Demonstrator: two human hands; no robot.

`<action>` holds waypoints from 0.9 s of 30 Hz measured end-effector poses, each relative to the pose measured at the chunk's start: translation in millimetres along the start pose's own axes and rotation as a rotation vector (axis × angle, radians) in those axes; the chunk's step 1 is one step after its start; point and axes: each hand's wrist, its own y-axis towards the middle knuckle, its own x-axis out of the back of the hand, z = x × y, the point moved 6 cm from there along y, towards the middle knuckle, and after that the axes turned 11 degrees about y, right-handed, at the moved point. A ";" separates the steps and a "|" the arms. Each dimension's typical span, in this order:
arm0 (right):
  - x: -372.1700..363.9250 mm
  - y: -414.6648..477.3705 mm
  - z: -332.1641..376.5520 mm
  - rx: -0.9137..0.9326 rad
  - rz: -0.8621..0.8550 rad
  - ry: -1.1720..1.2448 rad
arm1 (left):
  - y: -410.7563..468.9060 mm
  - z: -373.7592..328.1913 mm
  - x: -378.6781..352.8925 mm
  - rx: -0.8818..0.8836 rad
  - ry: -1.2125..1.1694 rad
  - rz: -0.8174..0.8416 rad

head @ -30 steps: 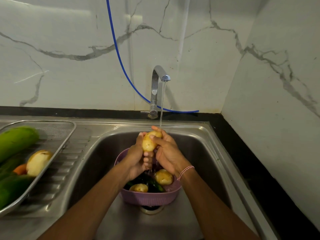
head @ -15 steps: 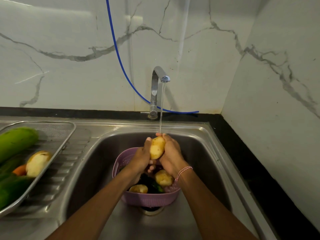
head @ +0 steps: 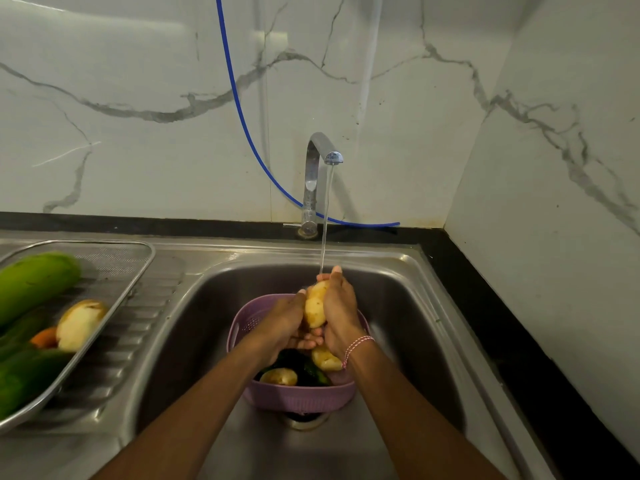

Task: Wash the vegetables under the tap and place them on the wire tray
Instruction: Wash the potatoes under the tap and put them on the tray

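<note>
left hand (head: pixel 282 322) and right hand (head: pixel 341 306), lower than a second ago and curled round the potato (head: pixel 314 306), rub it under the tap (head: pixel 323 155) above the purple colander (head: pixel 242 329); the wire tray (head: pixel 140 271) waits.

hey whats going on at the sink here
A person is rinsing a potato under the running tap, gripping it between the left hand and the right hand above a purple colander that sits in the sink. In the colander lie two more potatoes and some dark green vegetables. To the left, the wire tray holds large green vegetables, a pale vegetable and something orange.
</note>
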 end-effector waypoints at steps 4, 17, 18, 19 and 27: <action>0.7 0.4 1.7 -0.054 0.027 0.015 | 1.2 -4.5 -2.8 -0.074 0.055 0.046; -3.2 5.4 10.8 0.159 0.170 -0.413 | 3.5 -6.5 19.5 -0.093 0.065 0.034; -3.0 6.9 9.6 0.145 0.168 -0.437 | 2.8 -5.6 22.5 -0.064 0.064 0.020; -3.5 5.3 9.6 0.134 0.183 -0.450 | 3.1 -3.8 25.1 -0.039 0.070 0.006; -10.4 2.3 9.8 0.154 0.419 -0.340 | 9.9 3.1 33.7 -0.024 -0.105 -0.084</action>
